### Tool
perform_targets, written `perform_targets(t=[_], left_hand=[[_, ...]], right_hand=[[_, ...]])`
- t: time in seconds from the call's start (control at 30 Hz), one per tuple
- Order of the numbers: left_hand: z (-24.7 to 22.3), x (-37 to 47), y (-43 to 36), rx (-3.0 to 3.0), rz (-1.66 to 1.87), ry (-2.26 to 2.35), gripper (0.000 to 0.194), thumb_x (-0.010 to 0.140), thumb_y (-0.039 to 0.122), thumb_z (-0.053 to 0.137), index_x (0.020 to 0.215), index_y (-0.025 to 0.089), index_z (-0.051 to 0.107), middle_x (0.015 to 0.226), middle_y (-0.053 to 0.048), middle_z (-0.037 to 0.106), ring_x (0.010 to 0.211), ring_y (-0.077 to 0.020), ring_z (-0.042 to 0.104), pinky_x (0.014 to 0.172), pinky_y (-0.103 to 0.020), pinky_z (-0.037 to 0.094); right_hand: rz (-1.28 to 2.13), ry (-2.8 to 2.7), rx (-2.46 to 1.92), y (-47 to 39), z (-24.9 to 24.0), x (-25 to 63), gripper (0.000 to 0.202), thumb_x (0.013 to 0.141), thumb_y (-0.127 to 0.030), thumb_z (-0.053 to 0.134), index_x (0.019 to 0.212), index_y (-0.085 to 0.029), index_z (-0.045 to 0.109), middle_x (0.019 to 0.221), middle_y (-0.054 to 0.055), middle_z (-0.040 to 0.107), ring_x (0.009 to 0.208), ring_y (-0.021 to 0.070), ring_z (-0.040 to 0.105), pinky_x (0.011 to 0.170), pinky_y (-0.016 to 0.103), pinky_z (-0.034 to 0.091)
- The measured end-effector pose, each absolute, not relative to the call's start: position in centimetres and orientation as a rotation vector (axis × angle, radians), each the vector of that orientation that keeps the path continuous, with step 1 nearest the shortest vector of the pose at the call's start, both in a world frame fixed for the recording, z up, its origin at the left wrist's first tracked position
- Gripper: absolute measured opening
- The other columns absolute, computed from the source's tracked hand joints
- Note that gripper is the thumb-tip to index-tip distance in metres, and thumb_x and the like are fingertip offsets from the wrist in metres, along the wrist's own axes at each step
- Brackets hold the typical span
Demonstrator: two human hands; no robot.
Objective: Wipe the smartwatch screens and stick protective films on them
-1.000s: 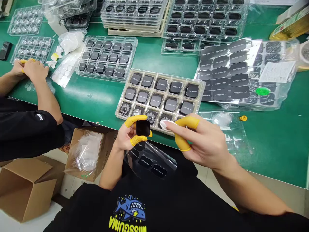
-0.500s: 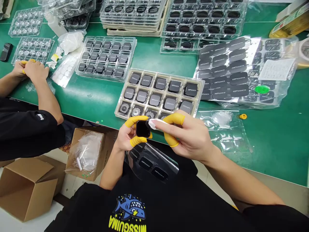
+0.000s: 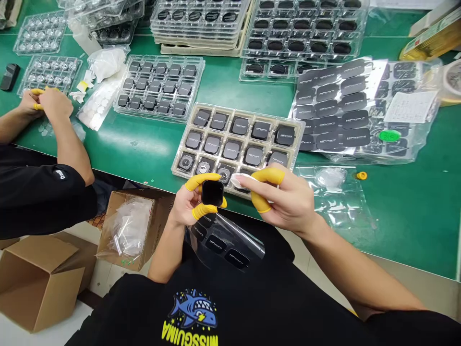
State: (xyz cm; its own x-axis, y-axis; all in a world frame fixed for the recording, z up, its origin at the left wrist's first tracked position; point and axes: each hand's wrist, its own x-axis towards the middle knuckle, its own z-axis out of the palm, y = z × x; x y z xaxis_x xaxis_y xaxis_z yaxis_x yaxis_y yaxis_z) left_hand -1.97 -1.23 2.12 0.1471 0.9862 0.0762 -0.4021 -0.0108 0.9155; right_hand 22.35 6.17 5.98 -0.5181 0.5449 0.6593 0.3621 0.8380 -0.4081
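A black square watch body (image 3: 212,193) is held by its edges in my left hand (image 3: 192,199), its dark glossy face up. Yellow finger covers are on the fingers of both hands. Just right of the watch, my right hand (image 3: 284,197) pinches a small white cloth (image 3: 238,180), which is apart from the watch. Behind the hands lies a tray (image 3: 175,164) with black square pieces in its compartments; the front row shows round watch backs. A clear film with black labels (image 3: 216,243) lies over my lap, below the watch.
Another person's hands (image 3: 54,103) work at a clear tray (image 3: 70,72) on the left. More trays (image 3: 198,29) stand stacked at the back. Label sheets (image 3: 326,108), a plastic bag (image 3: 338,206) and a yellow roll (image 3: 361,176) lie right. Cardboard boxes (image 3: 66,288) stand lower left.
My right hand has moved right with the white cloth, away from the watch's top corner. My left hand, still holding the watch, has shifted very slightly left.
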Motion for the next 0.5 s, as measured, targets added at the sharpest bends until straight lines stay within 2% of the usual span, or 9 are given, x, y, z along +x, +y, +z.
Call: perform_targets(t=[0.17, 0.27, 0.37, 0.5], left_hand=[[1.6, -1.8, -1.4, 0.995, 1.254, 0.786, 0.076, 0.081, 0.051, 0.101, 0.144, 0.021, 0.07, 0.096, -0.009, 0.086, 0.087, -0.0311, 0.089, 0.078, -0.038, 0.071], [1.4, -1.8, -1.4, 1.02, 1.214, 0.777, 0.077, 0.08, 0.054, 0.101, 0.144, 0.021, 0.071, 0.099, -0.01, 0.087, 0.088, -0.0312, 0.088, 0.08, -0.04, 0.072], [1.4, -1.8, -1.3, 1.046, 1.211, 0.82, 0.079, 0.078, 0.058, 0.102, 0.141, 0.021, 0.073, 0.098, -0.009, 0.086, 0.085, -0.0282, 0.087, 0.075, -0.034, 0.07], [1.7, -2.3, -1.3, 1.032, 1.28, 0.841, 0.076, 0.079, 0.058, 0.1, 0.139, 0.019, 0.072, 0.093, -0.007, 0.086, 0.079, -0.0255, 0.086, 0.07, -0.031, 0.067]], right_hand=[[0.368, -2.123, -0.588, 5.4, 7.1, 22.0, 0.059, 0.095, 0.005, 0.061, 0.141, -0.031, 0.072, 0.09, 0.001, 0.068, 0.073, 0.0159, 0.058, 0.066, 0.029, 0.051], [0.392, -2.159, -0.547, 5.6, 7.5, 21.3, 0.052, 0.097, 0.002, 0.06, 0.139, -0.027, 0.073, 0.093, 0.002, 0.07, 0.074, 0.0163, 0.058, 0.067, 0.03, 0.049], [0.455, -2.255, -0.45, 6.2, 7.7, 21.0, 0.043, 0.101, -0.004, 0.06, 0.136, -0.025, 0.075, 0.096, 0.004, 0.072, 0.075, 0.0173, 0.058, 0.064, 0.03, 0.046], [0.786, -2.324, -0.162, 7.2, 7.5, 21.9, 0.029, 0.105, -0.011, 0.058, 0.122, -0.024, 0.078, 0.085, 0.002, 0.07, 0.073, 0.0168, 0.057, 0.064, 0.03, 0.045]])
